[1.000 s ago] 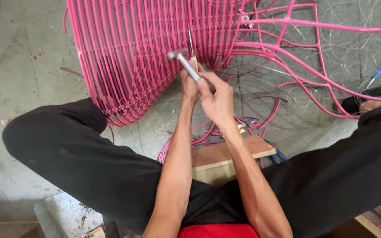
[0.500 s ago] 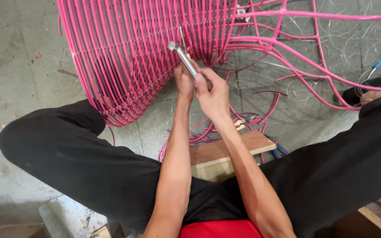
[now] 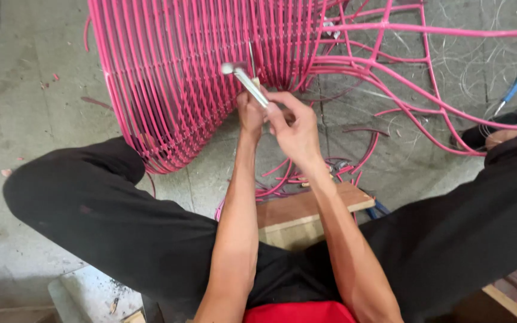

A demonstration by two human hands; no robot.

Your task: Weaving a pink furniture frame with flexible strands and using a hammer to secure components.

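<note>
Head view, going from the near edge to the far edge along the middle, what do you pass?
Red shirt → wooden block → loose pink cords → right hand → metal tool → pink woven frame.

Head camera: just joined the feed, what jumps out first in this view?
A big bright pink woven chair frame fills the top of the view, lying on the grey concrete floor. In front of it, at centre, both hands meet: the right hand grips a small metal hammer raised against the weave, and the left hand is close beside it. Loose pink cord scraps lie below the hands, beside a wooden block.
</note>
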